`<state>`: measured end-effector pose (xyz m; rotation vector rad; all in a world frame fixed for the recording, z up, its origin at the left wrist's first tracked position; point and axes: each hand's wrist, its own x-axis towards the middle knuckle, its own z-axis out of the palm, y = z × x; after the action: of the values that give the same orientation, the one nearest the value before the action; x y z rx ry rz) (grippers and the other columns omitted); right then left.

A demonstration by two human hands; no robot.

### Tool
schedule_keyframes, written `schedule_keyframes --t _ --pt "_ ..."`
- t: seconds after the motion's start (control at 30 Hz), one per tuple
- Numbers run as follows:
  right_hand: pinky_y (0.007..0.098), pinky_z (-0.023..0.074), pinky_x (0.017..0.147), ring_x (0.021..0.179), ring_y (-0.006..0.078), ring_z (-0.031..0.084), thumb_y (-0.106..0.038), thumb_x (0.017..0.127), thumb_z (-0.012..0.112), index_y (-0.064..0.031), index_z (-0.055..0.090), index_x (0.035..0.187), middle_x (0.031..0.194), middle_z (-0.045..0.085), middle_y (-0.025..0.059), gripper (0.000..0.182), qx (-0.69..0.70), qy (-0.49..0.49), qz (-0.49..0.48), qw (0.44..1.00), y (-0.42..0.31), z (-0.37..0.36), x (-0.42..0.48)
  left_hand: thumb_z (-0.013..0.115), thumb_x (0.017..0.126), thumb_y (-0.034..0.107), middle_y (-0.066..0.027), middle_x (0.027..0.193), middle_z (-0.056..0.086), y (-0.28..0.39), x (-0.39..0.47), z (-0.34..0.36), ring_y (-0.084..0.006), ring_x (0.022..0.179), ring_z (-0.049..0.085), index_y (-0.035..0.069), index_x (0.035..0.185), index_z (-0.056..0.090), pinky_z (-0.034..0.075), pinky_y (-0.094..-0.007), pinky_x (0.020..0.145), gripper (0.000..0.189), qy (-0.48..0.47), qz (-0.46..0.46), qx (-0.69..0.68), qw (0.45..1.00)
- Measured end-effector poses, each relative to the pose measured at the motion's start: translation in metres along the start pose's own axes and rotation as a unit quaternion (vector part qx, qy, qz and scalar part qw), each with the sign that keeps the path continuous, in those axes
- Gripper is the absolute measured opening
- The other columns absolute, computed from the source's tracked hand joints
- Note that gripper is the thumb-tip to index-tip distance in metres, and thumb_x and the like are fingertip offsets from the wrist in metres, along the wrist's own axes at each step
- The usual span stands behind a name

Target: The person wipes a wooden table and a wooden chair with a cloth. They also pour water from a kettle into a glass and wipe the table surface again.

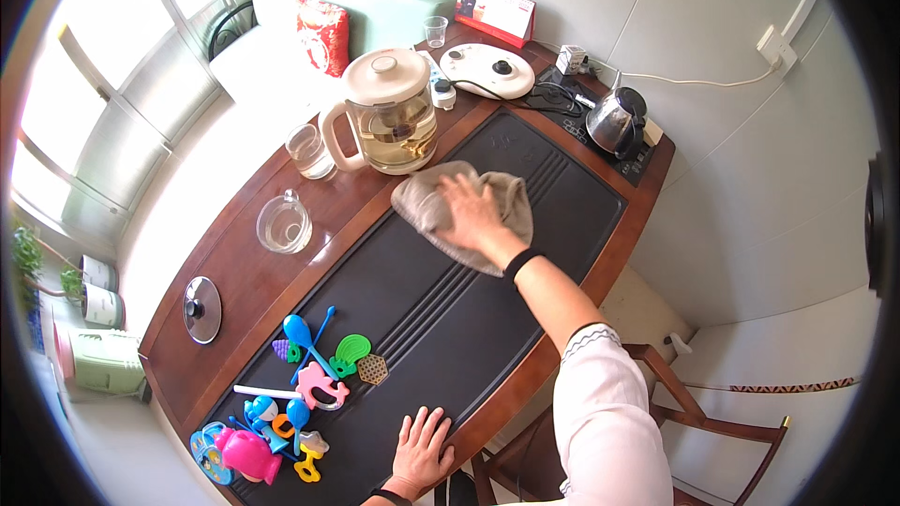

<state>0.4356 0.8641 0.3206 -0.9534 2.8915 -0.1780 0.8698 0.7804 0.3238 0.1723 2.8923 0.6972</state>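
My right hand (470,213) presses down on a crumpled grey-brown cloth (518,205), which lies on the black tea tray (450,337) set into the wooden table. The fingers are slightly blurred and bent over the fabric. Just beyond the cloth stands a large glass kettle (394,133) with a cream lid and handle, holding pale liquid. My left hand (423,446) rests palm down near the tray's front edge, fingers apart and holding nothing. To its left lie several plastic toys, among them a pink toy (249,455), a blue spoon-shaped toy (298,332) and a yellow one (308,467).
Along the far side are a glass pitcher (284,225), a glass of water (311,152) and a glass lid (202,310). A white kettle base (486,70), a desk calendar (495,13) and a steel kettle (616,122) stand at the back. A wooden chair (692,414) is at right.
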Motion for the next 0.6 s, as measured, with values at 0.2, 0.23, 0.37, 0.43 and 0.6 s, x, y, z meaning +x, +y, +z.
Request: schedule_keyframes --t 0.2,0.23,0.37,0.43,0.6 --pt "0.0602 0.0237 0.115 0.149 0.0256 0.019 -0.052 0.08 0.071 -0.0123 0.039 0.148 0.16 0.024 0.0025 0.085 0.028 0.01 0.131 0.991 0.064 -0.008 0.036 0.063 0.081 0.032 -0.0086 0.145 0.047 0.0 0.001 -0.004 -0.0311 0.139 0.038 0.011 0.129 0.058 0.024 -0.0516 0.115 0.052 -0.013 -0.002 -0.004 1.0" --pt "0.0603 0.0248 0.114 0.148 0.0259 0.02 -0.051 0.08 0.07 -0.0121 0.04 0.148 0.16 0.025 0.0028 0.084 0.033 0.025 0.149 0.988 0.069 -0.009 0.039 0.061 0.088 0.029 -0.0116 0.141 0.05 0.006 0.003 -0.011 -0.0289 0.136 0.042 0.012 0.13 0.057 0.028 -0.05 0.114 0.045 0.017 0.0 -0.012 1.0" --pt "0.0613 0.0239 0.113 0.148 0.0274 0.02 -0.053 0.082 0.066 -0.0119 0.04 0.148 0.16 0.026 0.004 0.082 0.049 0.041 0.242 0.968 0.103 -0.017 0.049 0.061 0.094 0.029 -0.014 0.147 0.044 0.005 -0.001 -0.01 -0.0291 0.142 0.035 0.016 0.135 0.052 0.02 -0.0521 0.118 0.044 0.004 -0.012 -0.045 0.999" --pt "0.0615 0.0235 0.113 0.149 0.0269 0.019 -0.055 0.083 0.064 -0.0128 0.038 0.15 0.161 0.024 0.0037 0.083 0.045 0.037 0.311 0.949 0.134 -0.02 0.037 0.063 0.085 0.031 -0.0105 0.145 0.046 0.0 0.002 -0.005 -0.0307 0.139 0.037 0.013 0.13 0.057 0.023 -0.0517 0.116 0.049 -0.005 -0.005 -0.018 1.0" --pt "0.0612 0.0251 0.113 0.148 0.0259 0.02 -0.052 0.083 0.067 -0.013 0.042 0.147 0.16 0.026 0.0019 0.079 -0.002 0.056 0.312 0.948 0.18 -0.016 -0.037 0.065 0.078 0.027 -0.0127 0.145 0.045 -0.003 -0.001 0.006 -0.0363 0.14 0.035 0.008 0.128 0.057 0.022 -0.0549 0.116 0.055 0.002 0.004 -0.008 1.0"
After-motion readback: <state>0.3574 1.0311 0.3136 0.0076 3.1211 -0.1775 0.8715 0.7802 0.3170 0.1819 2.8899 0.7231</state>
